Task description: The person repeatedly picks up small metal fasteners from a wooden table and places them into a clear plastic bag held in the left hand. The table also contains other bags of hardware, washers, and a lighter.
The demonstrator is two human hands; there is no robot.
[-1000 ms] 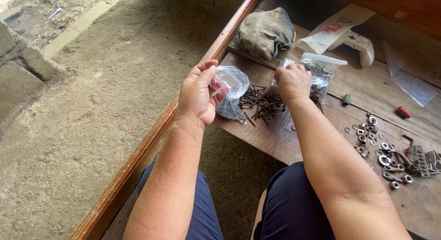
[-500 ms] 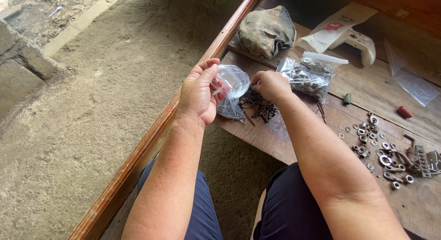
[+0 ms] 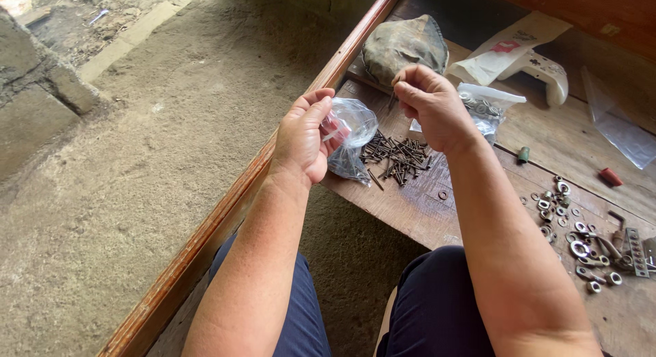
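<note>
Since half a second ago, the right hand (image 3: 430, 104) has lifted off the nail pile (image 3: 396, 155), fingertips pinched on something thin. At its nine o'clock, the left hand (image 3: 307, 135) grips a clear plastic bag (image 3: 352, 135) above the wooden board (image 3: 424, 207).

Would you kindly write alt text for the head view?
A left hand holds a clear bag open while the right hand pinches a screw above a screw pile on a wooden board; washers lie to the right.
</note>
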